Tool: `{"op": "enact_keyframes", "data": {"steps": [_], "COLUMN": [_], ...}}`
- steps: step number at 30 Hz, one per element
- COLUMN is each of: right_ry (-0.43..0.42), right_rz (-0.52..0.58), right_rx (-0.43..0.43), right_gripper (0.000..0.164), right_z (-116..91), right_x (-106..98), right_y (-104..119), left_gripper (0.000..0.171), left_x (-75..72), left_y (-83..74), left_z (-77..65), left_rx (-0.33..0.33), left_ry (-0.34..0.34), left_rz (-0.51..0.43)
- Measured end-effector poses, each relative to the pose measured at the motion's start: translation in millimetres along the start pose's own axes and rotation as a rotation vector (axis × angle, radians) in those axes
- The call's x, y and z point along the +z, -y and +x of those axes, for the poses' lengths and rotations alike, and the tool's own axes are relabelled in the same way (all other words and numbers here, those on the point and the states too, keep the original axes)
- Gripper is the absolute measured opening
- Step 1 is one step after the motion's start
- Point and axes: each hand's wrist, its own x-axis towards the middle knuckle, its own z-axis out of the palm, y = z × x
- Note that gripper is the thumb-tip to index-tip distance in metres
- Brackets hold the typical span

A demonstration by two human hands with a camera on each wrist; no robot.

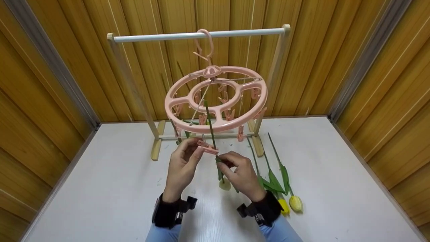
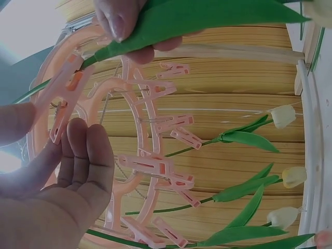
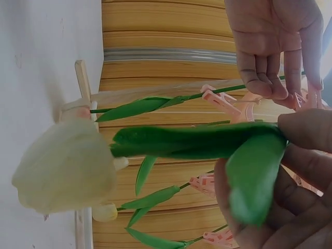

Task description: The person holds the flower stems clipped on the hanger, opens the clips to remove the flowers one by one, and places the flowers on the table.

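Note:
A pink clothespin (image 1: 208, 148) hangs near the front of the round pink hanger (image 1: 242, 123), and my left hand (image 1: 183, 168) pinches its handle end between thumb and finger. Its jaws are at the green stem (image 1: 211, 129) of an artificial tulip, as the left wrist view also shows. My right hand (image 1: 240, 173) grips that stem just below the clothespin, by the leaves (image 3: 197, 141). Head down, the tulip's pale blossom (image 3: 67, 166) points toward the table, with the stem's bare end rising in front of the hanger's ring.
A white rail (image 1: 151, 38) on wooden legs carries the hanger. In the left wrist view, other tulips hang from clothespins, among them a white tulip (image 2: 283, 116). Several more lie at the right on the white table (image 1: 111, 188), including a yellow tulip (image 1: 296, 203). Wood-patterned walls surround it.

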Motion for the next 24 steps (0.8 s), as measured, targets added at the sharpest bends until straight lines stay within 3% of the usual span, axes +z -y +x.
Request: {"op": "enact_keyframes", "data": {"steps": [7,24], "right_ry": [-0.019,-0.036], "right_rz": [-0.005,0.014], "right_rx": [0.025,-0.034], "right_gripper": [0.010,0.011], "right_z": [-0.2,-0.6], "right_x": [0.4,-1.7], "right_y": [-0.2,1.1], "left_gripper": [0.023,0.022], "left_x": [1.0,1.7], "left_y": [0.7,-0.8], "left_z": [-0.2,-1.6], "left_rx": [0.016,0.017], "left_ry": [0.003,-0.079], "left_rz": [-0.023,0.039]}}
